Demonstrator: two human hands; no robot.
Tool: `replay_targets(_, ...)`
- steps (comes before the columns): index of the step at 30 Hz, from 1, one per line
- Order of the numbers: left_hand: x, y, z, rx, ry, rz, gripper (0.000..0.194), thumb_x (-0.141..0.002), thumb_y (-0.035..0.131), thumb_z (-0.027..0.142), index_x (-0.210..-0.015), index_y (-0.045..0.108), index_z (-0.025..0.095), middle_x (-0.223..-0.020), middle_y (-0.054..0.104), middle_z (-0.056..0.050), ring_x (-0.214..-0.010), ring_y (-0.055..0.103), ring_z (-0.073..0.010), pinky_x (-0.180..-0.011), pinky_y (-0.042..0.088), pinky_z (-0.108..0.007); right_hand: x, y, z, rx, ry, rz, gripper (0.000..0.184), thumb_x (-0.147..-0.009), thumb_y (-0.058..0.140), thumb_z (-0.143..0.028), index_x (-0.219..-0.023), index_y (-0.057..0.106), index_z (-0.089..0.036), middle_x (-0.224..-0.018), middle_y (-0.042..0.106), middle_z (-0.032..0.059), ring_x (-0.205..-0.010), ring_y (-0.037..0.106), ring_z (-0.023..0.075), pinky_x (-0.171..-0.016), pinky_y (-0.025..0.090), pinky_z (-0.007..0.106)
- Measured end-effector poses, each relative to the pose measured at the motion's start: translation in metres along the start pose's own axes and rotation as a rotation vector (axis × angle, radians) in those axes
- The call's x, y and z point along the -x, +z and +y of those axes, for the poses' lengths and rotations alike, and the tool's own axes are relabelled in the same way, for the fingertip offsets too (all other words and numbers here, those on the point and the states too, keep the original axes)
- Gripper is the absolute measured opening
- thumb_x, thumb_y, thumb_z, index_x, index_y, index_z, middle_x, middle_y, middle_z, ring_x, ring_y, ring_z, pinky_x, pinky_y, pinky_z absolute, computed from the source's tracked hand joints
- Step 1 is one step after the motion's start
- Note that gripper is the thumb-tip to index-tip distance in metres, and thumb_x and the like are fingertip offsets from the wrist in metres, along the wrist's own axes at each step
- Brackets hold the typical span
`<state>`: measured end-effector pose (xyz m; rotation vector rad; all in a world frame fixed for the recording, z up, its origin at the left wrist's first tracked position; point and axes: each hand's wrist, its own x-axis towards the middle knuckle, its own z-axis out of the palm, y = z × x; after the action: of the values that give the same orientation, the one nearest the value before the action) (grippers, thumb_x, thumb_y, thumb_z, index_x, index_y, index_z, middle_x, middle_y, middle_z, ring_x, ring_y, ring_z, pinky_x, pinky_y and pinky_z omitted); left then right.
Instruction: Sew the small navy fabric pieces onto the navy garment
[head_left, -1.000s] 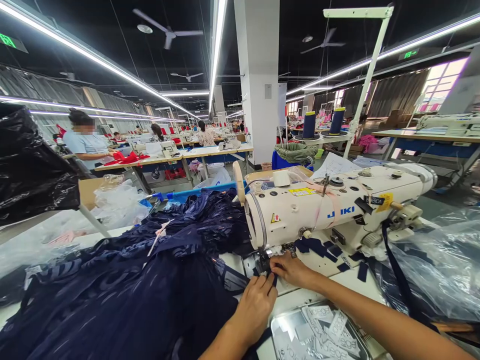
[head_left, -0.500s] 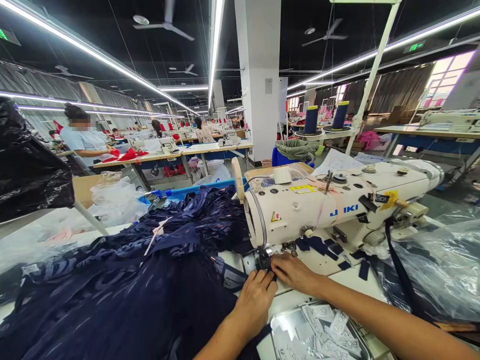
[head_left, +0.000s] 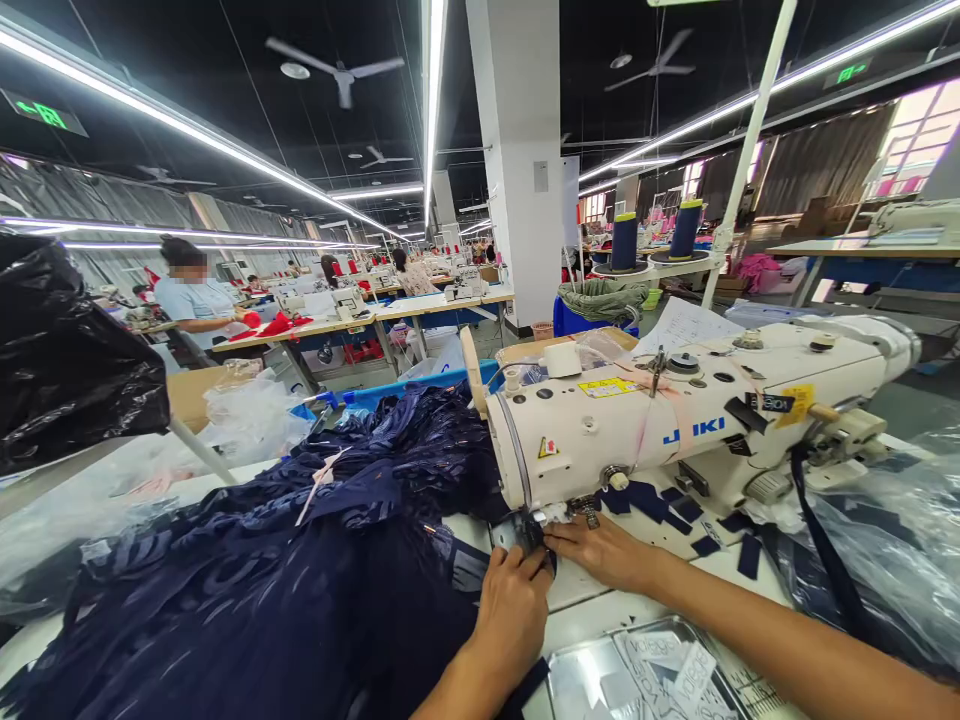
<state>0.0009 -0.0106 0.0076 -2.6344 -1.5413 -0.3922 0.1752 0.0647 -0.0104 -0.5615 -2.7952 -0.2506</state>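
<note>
Far left: black plastic bag point(head_left: 71, 345), glossy and creased. Beyond it, a co-worker in a light-blue top point(head_left: 193, 297) with red cloth point(head_left: 271, 326) at a farther bench. Clear plastic point(head_left: 259, 412) heaped nearer. Left to centre: navy fabric point(head_left: 300, 590), a large gathered pile on the worktop point(head_left: 581, 622), reaching the needle end of the sewing machine point(head_left: 600, 430); pale strip point(head_left: 321, 483) lying on top.

Left hand point(head_left: 515, 600): fingers bent, tips down on dark material at the fabric's right edge, just below the machine head. Right hand point(head_left: 604, 550): palm down, fingers pointing left, tips at the same spot under the head. Whether either pinches the material: cannot tell.

Below the right forearm: metal tray point(head_left: 559, 662) holding pale printed labels point(head_left: 664, 668). Behind the machine, two navy thread cones point(head_left: 624, 243). Right of the right hand: navy scraps point(head_left: 645, 500) scattered under the arm. Far right: clear plastic sheeting point(head_left: 919, 540) over dark material.
</note>
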Motion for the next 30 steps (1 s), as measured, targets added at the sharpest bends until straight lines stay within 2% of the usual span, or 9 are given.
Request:
replay_targets(5, -0.002, 0.012, -0.002, -0.026, -0.012, 0.045, 0.030, -0.072, 0.048, 0.003, -0.094, 0.060, 0.019, -0.104, 0.062, -0.002, -0.086, 0.052, -0.0203, -0.080, 0.037, -0.037, 0.001, 0.001, 0.005, 0.032, -0.008, -0.006, 0.041, -0.077, 0.039, 0.002, -0.113, 0.053, -0.011, -0.111, 0.060, 0.0139, -0.092, 0.059, 0.0233, -0.068, 0.048, 0.035)
replay_targets(11, -0.003, 0.012, -0.003, -0.040, 0.016, 0.103, 0.029, -0.071, 0.047, 0.003, -0.092, 0.060, 0.018, -0.102, 0.063, -0.003, -0.082, 0.052, -0.0196, -0.075, 0.039, -0.035, 0.000, -0.001, 0.005, 0.062, -0.013, -0.019, 0.043, -0.076, 0.036, 0.003, -0.115, 0.053, -0.009, -0.111, 0.060, 0.0140, -0.093, 0.060, 0.0215, -0.072, 0.048, 0.034)
replay_targets(17, -0.006, 0.015, -0.004, -0.052, -0.002, 0.064, 0.029, -0.073, 0.047, 0.005, -0.095, 0.060, 0.018, -0.104, 0.063, -0.003, -0.083, 0.053, -0.0198, -0.076, 0.039, -0.035, -0.002, -0.004, 0.003, 0.072, 0.010, -0.045, 0.048, -0.072, 0.036, 0.004, -0.115, 0.053, -0.009, -0.109, 0.061, 0.0143, -0.096, 0.058, 0.0229, -0.076, 0.048, 0.036)
replay_targets(23, -0.012, 0.017, -0.006, -0.064, -0.025, 0.000, 0.026, -0.076, 0.046, 0.008, -0.096, 0.060, 0.018, -0.106, 0.062, -0.003, -0.087, 0.053, -0.0204, -0.079, 0.038, -0.036, -0.005, -0.006, 0.001, 0.110, 0.044, -0.049, 0.046, -0.073, 0.036, 0.004, -0.111, 0.057, -0.013, -0.101, 0.065, 0.0119, -0.088, 0.061, 0.0233, -0.074, 0.048, 0.037)
replay_targets(30, -0.017, 0.018, -0.006, -0.091, -0.011, 0.061, 0.027, -0.077, 0.044, 0.007, -0.096, 0.061, 0.018, -0.103, 0.063, -0.004, -0.082, 0.053, -0.0200, -0.076, 0.038, -0.036, -0.006, -0.002, 0.002, 0.143, 0.053, 0.030, 0.051, -0.068, 0.039, 0.006, -0.112, 0.056, -0.014, -0.095, 0.066, 0.0116, -0.088, 0.060, 0.0225, -0.075, 0.046, 0.034)
